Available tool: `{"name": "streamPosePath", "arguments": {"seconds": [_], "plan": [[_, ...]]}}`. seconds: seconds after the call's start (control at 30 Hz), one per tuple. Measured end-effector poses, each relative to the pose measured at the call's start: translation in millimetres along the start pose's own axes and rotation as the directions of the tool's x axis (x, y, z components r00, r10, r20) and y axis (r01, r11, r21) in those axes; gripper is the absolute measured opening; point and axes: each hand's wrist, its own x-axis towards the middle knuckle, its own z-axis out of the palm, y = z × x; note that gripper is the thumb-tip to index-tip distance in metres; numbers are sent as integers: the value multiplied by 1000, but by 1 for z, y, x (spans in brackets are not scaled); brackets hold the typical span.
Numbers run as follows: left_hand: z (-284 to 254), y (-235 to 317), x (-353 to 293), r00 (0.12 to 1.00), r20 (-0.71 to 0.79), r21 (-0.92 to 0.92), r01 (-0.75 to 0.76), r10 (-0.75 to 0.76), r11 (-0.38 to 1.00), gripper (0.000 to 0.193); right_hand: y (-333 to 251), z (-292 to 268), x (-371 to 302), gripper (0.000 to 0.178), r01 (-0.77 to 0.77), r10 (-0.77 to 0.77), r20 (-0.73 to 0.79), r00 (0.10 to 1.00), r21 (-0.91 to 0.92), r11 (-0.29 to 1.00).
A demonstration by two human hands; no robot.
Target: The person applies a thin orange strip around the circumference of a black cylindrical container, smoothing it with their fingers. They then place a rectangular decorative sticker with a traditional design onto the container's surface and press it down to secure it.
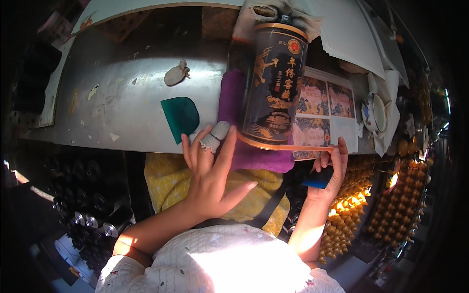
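Note:
A black cylinder (276,88) with gold pictures and lettering lies on a purple cloth (232,95), its near end rimmed in gold. From that rim a thin gold strip (312,148) runs right to the fingertips of my right hand (332,183), which pinch its end. A dark blue scraper (318,178) is also held in that hand, against the palm. My left hand (200,180) is spread near the cylinder's lower left, thumb apart, holding nothing. One of its fingers wears a grey cloth finger cover (216,137). Just beyond its fingertips lies a teal scraper (181,116).
On the metal tabletop (122,93) rests a small grey tied cloth bundle (176,74). Printed sheets (317,107) lie right of the cylinder, and a white cup (377,112) stands farther right. Black cylindrical parts (80,185) are below left, gold pieces (398,205) below right.

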Motion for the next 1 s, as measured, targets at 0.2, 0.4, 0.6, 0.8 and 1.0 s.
{"name": "streamPosePath", "arguments": {"seconds": [0.2, 0.4, 0.6, 0.8, 1.0], "plan": [[4, 5, -4, 994, -94, 3, -55, 55, 998, 98, -1, 0, 1, 44, 8, -8, 13, 1000, 14, 1000], [4, 5, -4, 999, -16, 15, -50, 50, 999, 106, -1, 1, 1, 44, 18, -18, 5, 1000, 19, 1000], [9, 7, -4, 995, -103, -84, -26, 17, 996, 105, -1, 1, 5, 44, 22, -22, 13, 1000, 28, 999], [8, 9, -3, 998, -60, -58, -24, 20, 998, 106, 0, 0, 6, 44, 19, -20, 16, 1000, 36, 999], [6, 8, 2, 999, -40, -35, -22, 20, 999, 106, 1, -2, 6, 44, 6, -7, 28, 1000, 39, 999]]}}
